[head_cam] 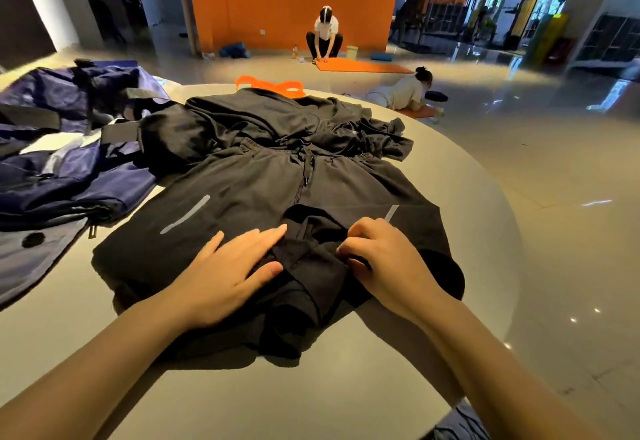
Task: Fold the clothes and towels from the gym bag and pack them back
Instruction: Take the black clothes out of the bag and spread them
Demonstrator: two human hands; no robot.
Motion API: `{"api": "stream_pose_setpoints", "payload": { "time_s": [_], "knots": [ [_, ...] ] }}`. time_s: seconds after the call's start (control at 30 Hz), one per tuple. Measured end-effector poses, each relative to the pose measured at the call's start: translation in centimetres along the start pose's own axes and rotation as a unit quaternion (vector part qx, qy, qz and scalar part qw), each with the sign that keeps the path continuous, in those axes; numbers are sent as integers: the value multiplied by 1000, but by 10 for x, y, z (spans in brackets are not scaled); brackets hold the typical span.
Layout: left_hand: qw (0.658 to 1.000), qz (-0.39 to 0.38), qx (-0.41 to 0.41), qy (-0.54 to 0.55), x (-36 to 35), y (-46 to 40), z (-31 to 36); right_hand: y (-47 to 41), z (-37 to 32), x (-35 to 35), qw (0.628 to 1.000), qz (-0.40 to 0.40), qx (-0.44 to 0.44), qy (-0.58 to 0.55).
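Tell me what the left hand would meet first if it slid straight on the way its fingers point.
The left hand lies flat on the black shorts, fingers pointing right and slightly away. Going straight on, it would likely meet the bunched fold of fabric first, then the right hand pinching it.

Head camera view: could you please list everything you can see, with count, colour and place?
shorts: one, black with grey stripes, flat at table centre
clothes pile: count unclear, black, behind the shorts
gym bag: one, navy, open, table left
orange item: one, table's far edge
table: one, grey, round
mats: two, orange, on floor
people: two, on the mats
left hand: flat on the shorts
right hand: pinching the shorts' fabric
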State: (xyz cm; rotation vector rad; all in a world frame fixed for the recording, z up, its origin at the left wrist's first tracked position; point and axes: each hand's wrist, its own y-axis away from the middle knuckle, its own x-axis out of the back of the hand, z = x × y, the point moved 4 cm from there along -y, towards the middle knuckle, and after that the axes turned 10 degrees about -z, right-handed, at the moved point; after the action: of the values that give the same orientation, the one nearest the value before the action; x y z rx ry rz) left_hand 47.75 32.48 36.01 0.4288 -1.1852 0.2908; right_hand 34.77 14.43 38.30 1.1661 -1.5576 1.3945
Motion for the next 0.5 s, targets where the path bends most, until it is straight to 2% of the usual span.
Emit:
{"api": "stream_pose_setpoints", "payload": {
  "time_s": [0.1,0.2,0.3,0.4,0.5],
  "knots": [
    [1000,-10,-4,-13,3,4,-3,9,13,7,999,28,-21,-11],
    [999,-23,-3,-28,4,5,-9,28,32,25,998,37,-40,30],
    [998,-37,-13,-41,5,6,-15,52,75,42,987,40,-137,78],
    [998,-45,-31,-40,5,7,-17,73,103,45,973,5,-213,84],
    [996,-54,-30,-67,3,6,-15,72,82,43,982,4,-185,49]
  ]
}}
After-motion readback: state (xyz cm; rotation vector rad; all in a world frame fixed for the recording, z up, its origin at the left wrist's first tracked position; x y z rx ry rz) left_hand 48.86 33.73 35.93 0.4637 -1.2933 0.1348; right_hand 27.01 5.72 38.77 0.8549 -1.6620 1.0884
